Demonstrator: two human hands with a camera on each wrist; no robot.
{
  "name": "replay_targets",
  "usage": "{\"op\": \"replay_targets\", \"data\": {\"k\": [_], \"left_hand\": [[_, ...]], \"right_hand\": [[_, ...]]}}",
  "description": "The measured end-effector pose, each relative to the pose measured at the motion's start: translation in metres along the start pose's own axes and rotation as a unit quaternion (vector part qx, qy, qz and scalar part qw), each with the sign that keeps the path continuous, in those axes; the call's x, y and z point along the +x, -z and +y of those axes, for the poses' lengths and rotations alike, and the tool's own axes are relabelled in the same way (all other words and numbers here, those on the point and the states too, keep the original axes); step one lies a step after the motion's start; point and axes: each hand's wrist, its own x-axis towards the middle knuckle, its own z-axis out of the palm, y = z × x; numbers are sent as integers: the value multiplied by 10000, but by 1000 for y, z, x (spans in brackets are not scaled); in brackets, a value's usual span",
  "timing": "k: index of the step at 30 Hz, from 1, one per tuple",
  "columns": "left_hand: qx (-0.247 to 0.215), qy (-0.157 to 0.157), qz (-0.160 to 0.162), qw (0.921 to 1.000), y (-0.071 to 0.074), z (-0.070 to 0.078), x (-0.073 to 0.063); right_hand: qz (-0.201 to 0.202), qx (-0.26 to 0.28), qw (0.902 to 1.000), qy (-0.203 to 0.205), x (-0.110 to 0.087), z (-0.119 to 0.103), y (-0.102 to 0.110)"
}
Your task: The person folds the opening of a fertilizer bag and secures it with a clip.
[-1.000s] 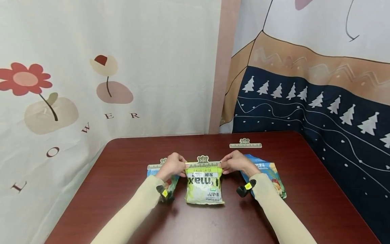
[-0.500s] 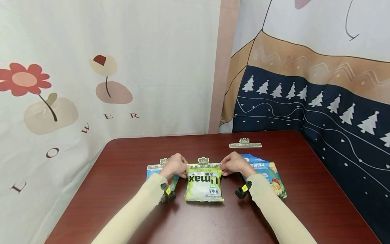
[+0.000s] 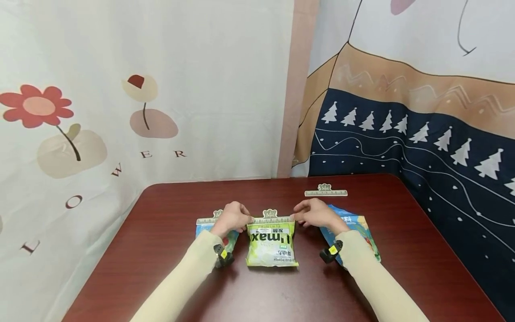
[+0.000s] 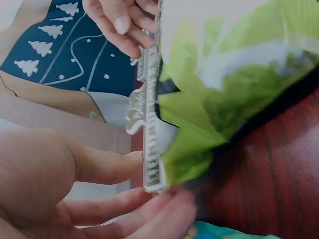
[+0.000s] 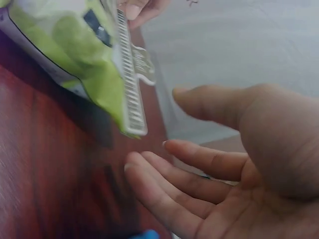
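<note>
Dark-red counter [image 3: 257, 297]; left hand [image 3: 232, 218] pinches clip [image 3: 273, 219] on green bag [image 3: 271, 248] at one end; right hand [image 3: 318, 214], fingers parted, just beside the other.

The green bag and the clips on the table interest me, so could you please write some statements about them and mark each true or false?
1. The green bag has a bag clip along its top edge. True.
2. The left hand is far from the bag clip. False: the left hand is at one end of it.
3. The right hand is apart from the bag clip. True.
4. The loose clip lies at the table's near edge. False: the loose clip lies toward the far edge.
5. The blue pouch on the left has a pouch clip. True.
</note>
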Motion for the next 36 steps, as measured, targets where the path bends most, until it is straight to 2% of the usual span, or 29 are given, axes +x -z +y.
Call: {"op": "replay_targets", "data": {"k": [4, 8, 13, 19, 21, 25, 31, 36], "left_hand": [[328, -296, 484, 9979, 0, 10, -4], [201, -732, 613, 9952, -4, 21, -5], [-405, -1187, 347, 9915, -18, 35, -3], [-883, -1365, -179, 9865, -39, 57, -2], [-985, -1342, -327, 9855, -46, 64, -1], [-1250, -1101, -594, 9842, -62, 78, 1], [-1941, -523, -898, 9755, -89, 92, 7], [-2172, -39, -1163, 9692, -108, 100, 11]], "right_hand": [[189, -655, 9974, 251, -7, 2, 17], [277, -933, 9945, 397, -16, 4, 38], [338, -1121, 9926, 308, -28, 10, 62], [279, -1185, 9925, 48, -40, 28, 88], [270, -1155, 9929, -30, -43, 34, 96], [209, -1099, 9930, -367, -48, 50, 111], [-49, -774, 9932, -865, -55, 74, 128], [157, -653, 9905, -1199, -58, 86, 135]]}}
